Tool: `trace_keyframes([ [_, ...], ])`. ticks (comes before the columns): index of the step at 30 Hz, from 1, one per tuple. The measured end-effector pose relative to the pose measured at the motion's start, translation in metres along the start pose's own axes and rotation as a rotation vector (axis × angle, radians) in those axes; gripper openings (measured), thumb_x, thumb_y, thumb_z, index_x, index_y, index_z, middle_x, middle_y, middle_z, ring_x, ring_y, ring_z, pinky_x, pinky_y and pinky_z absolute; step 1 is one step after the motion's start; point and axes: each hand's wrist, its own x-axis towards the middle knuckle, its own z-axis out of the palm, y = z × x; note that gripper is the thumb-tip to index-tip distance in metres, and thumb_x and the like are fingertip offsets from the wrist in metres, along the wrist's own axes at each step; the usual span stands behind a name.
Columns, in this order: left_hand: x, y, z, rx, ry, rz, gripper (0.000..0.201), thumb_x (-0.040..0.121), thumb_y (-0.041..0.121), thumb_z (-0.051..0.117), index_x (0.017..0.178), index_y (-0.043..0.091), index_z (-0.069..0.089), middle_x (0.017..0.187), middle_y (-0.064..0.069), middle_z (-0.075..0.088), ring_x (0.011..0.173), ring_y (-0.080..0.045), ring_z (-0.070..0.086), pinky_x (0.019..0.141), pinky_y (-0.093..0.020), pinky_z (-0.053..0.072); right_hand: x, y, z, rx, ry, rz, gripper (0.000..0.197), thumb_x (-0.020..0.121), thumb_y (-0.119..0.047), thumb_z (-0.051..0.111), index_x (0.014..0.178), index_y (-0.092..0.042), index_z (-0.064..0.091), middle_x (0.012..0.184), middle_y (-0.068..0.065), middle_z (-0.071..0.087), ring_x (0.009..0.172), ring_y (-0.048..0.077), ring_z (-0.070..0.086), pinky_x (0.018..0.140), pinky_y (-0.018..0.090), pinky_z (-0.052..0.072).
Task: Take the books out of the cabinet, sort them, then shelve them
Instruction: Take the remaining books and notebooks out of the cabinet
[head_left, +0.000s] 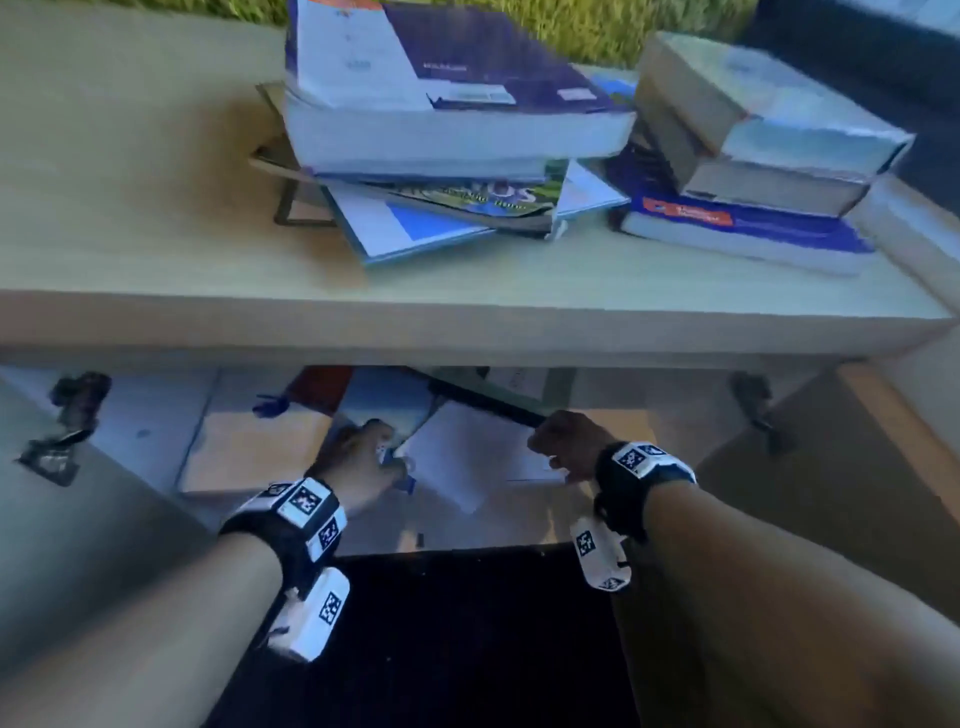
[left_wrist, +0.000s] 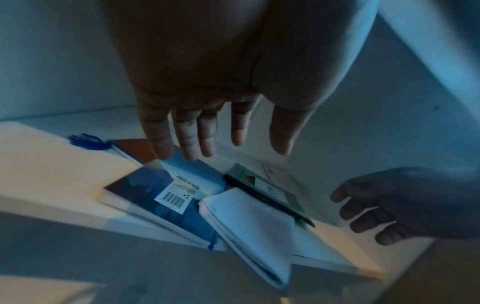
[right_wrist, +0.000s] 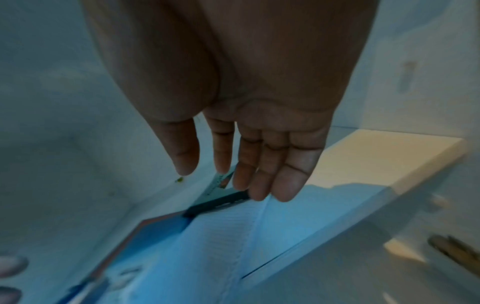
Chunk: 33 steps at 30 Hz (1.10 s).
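Two stacks of books (head_left: 457, 130) already lie on the cabinet top (head_left: 156, 270). Several books (left_wrist: 166, 197) remain inside. Left hand (left_wrist: 207, 123) and right hand (right_wrist: 249, 156) reach in, fingers extended, holding nothing. Sorting and shelving are outstanding.

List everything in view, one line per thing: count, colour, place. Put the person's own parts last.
cabinet top: one, light wood, across the head view.
left book stack: several, purple-and-white thick book on top, on the cabinet top.
right book stack: about three, grey page edges, purple-and-orange one at the bottom, on the cabinet top.
blue book: one, barcode sticker, lying flat inside the cabinet.
white open book: one, beside the blue book.
dark-spined book: one, grey cover, behind the white one.
tan book: one, blue tassel, inside at the left.
left hand: open, fingertips at the blue book.
right hand: open, fingers at the dark-spined book.
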Motion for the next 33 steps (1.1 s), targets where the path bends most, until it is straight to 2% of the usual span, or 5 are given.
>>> trace_keyframes([
  [10, 0.113, -0.04, 0.062, 0.435, 0.09, -0.111, 0.126, 0.054, 0.101, 0.043, 0.158, 0.042, 0.002, 0.169, -0.008, -0.002, 0.155, -0.037, 0.004, 0.118, -0.061, 0.021, 0.201, 0.028, -0.034, -0.571, 0.222, -0.09, 0.127, 0.054, -0.099, 0.048, 0.159, -0.032, 0.021, 0.161, 0.011, 0.032, 0.139, 0.039, 0.044, 0.111, 0.053, 0.042],
  [18, 0.147, -0.067, 0.02, 0.27, 0.252, -0.157, 0.088, 0.084, 0.064, 0.065, 0.154, 0.021, 0.036, 0.157, -0.003, 0.044, 0.137, -0.023, 0.05, 0.109, -0.03, 0.042, 0.236, 0.041, -0.041, -0.625, 0.191, -0.083, 0.083, 0.081, -0.085, 0.045, 0.117, -0.012, 0.06, 0.122, 0.018, 0.064, 0.103, 0.029, 0.061, 0.085, 0.039, 0.046],
  [24, 0.192, -0.101, 0.009, 0.137, 0.26, -0.199, 0.14, 0.026, 0.09, 0.074, 0.146, 0.023, 0.048, 0.143, 0.001, 0.059, 0.123, -0.021, 0.06, 0.104, -0.038, 0.05, 0.225, 0.055, -0.034, -0.639, 0.331, 0.041, 0.101, 0.075, -0.076, 0.066, 0.146, -0.013, 0.032, 0.149, 0.023, 0.034, 0.137, 0.044, 0.038, 0.107, 0.047, 0.036],
  [28, 0.161, -0.068, -0.004, -0.026, 0.283, -0.181, 0.085, 0.073, 0.017, 0.09, 0.145, 0.013, 0.046, 0.137, 0.003, 0.051, 0.129, -0.021, 0.049, 0.102, -0.026, 0.036, 0.225, 0.069, -0.042, -0.407, 0.209, -0.024, 0.086, 0.083, -0.06, 0.069, 0.145, -0.005, 0.045, 0.149, 0.02, 0.049, 0.129, 0.035, 0.053, 0.093, 0.034, 0.048],
  [33, 0.165, -0.086, -0.012, -0.139, 0.401, -0.325, 0.068, 0.091, 0.031, 0.072, 0.144, -0.004, 0.047, 0.147, -0.021, 0.05, 0.116, -0.031, 0.054, 0.094, -0.036, 0.041, 0.221, 0.069, -0.054, 0.311, 0.152, -0.349, 0.049, 0.087, -0.028, 0.078, 0.123, 0.001, 0.064, 0.125, 0.02, 0.065, 0.114, 0.039, 0.062, 0.111, 0.048, 0.043],
])
